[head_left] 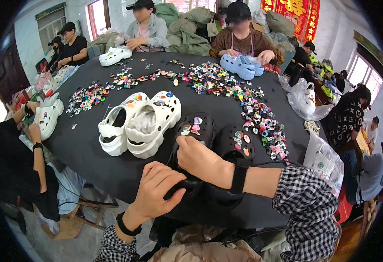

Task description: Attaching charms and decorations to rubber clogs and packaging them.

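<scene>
On the table in front of me stands a black clog (206, 126) with several colourful charms on its upper. My right hand (202, 157) reaches across it, fingers bent and pressed together at the upper's left edge. Whatever those fingertips hold is hidden. My left hand (156, 187) curls around the heel end of that clog, thumb below and fingers above. Close against it on the right sits a second black clog (248, 148), also with charms. To the left are two white clogs (167, 105) with charms, and clear wrapping in one opening.
Loose charms (217, 78) lie in a long curved heap on the black table (86, 144). Across from me, one person handles blue clogs (243, 65); another sits near a white clog (115, 56). At left, someone handles a white clog (48, 117). Plastic bags (324, 161) line the right edge.
</scene>
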Demonstrator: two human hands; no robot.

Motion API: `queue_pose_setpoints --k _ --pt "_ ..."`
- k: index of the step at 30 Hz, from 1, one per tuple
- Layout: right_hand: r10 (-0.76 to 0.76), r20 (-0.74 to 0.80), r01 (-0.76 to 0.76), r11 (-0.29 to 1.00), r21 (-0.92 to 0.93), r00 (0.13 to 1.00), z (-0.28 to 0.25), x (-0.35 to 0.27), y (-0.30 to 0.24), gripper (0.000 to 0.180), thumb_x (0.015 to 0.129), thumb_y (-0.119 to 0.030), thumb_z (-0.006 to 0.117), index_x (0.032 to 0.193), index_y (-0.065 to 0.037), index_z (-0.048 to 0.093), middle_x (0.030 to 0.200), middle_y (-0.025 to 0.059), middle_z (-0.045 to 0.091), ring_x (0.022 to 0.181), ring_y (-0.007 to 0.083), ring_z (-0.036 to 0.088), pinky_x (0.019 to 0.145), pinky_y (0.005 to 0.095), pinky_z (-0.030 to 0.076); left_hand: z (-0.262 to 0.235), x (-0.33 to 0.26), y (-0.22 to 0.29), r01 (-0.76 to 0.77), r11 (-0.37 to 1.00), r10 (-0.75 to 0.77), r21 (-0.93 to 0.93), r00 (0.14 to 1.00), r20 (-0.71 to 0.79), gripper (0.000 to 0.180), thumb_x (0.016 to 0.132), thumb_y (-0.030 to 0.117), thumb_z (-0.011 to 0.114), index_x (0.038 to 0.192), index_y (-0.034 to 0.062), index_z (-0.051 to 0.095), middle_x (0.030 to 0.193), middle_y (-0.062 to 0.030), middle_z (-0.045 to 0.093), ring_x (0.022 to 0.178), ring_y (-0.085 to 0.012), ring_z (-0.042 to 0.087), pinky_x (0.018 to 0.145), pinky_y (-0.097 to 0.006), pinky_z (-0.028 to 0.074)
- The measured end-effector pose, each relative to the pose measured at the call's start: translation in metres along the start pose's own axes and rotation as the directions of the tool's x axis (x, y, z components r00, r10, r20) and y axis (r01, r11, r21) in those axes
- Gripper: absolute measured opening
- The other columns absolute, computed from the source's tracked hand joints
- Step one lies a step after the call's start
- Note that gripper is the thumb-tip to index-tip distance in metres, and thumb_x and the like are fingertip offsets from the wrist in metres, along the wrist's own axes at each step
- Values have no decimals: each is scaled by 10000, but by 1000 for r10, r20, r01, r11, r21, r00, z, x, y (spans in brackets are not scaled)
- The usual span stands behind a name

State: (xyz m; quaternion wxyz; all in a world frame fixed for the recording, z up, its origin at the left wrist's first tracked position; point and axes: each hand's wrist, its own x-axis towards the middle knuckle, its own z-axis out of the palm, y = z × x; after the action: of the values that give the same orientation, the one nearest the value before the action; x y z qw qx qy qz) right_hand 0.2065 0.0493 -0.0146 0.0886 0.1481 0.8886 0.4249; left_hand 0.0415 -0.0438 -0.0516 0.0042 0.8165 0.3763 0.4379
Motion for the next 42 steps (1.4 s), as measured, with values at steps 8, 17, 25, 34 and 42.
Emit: queue_pose_setpoints --k 8,17,25,34,42 --pt "-16 118 -90 552 829 993 -23 -45 33 429 780 -17 636 1177 90 515 1300 263 480 1202 334 580 852 400 584 0 -1 -4 118 992 -109 -50 983 151 434 725 170 814 1103 27 658 1062 -127 640 1034 -337 615 1042 -525 415" --pt "64 -120 40 707 706 991 18 -15 14 203 781 -119 633 917 18 698 949 121 626 931 289 633 795 368 554 -30 29 -7 117 993 -119 28 989 93 233 814 99 728 1032 33 675 1030 -109 649 955 -317 639 824 -411 525" --pt "513 -65 -131 336 933 856 28 -22 96 274 867 1 511 1063 -27 700 1023 194 693 975 394 661 846 472 540 -2 86 -50 277 941 -331 194 876 351 491 889 297 688 1245 -21 571 1165 -219 632 1093 -385 616 932 -435 498" --pt "280 -155 17 438 899 947 119 -16 74 482 812 49 535 1287 -7 596 1355 164 585 1242 346 558 999 421 496 42 82 -72 375 909 -418 184 824 383 762 802 503 734 1277 -53 519 1250 -215 566 1136 -400 589 923 -486 506" --pt "278 -13 -118 450 885 960 92 -14 78 434 795 56 575 1219 -34 610 1253 123 599 1193 328 565 1006 423 478 48 75 -77 465 883 -460 63 830 317 832 748 406 805 1357 -64 486 1368 -215 475 1262 -357 499 1061 -401 413"
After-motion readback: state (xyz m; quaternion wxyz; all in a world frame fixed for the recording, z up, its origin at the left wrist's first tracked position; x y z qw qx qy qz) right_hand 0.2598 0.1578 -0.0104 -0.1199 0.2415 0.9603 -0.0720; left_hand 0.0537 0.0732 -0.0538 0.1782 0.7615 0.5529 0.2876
